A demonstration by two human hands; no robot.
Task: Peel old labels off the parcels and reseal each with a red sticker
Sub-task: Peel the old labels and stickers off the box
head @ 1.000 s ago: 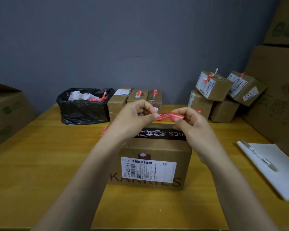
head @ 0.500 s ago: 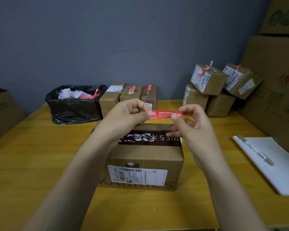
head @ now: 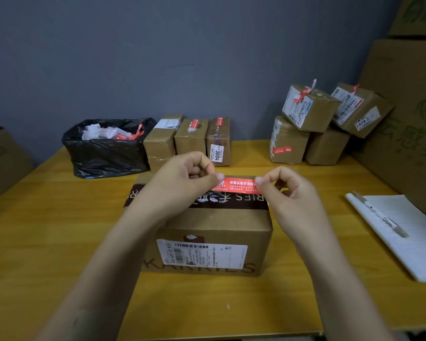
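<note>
**Q:** What is each hand doing?

**A:** The left hand [head: 182,178] is pinching the left end of the red sticker [head: 239,185] between thumb and forefinger, with its other fingers curling inward. The right hand [head: 288,190] is pinching the right end in the same manner. Between them the strip is stretching flat and level, printed side up.

**Q:** Where is the sticker sitting relative to the parcel?

**A:** It is hanging over the top face of the parcel [head: 214,225] toward twelve o'clock, just beyond the dark tape band [head: 231,201] that is running across that face. The angle is not showing whether the strip is touching the cardboard or hovering just above it. A white shipping label [head: 202,254] is showing on the parcel's six o'clock side.

**Q:** What else is standing on the table [head: 47,230]?

**A:**
- Ten o'clock: a black bin bag [head: 108,153] is holding crumpled white and red scraps.
- Twelve o'clock: three small boxes [head: 191,139] are standing side by side.
- Two o'clock: four more boxes [head: 312,124] are sitting in a stack, the upper two tilting.
- Three o'clock: a pen [head: 379,214] is lying on a white notepad [head: 408,237].
</note>
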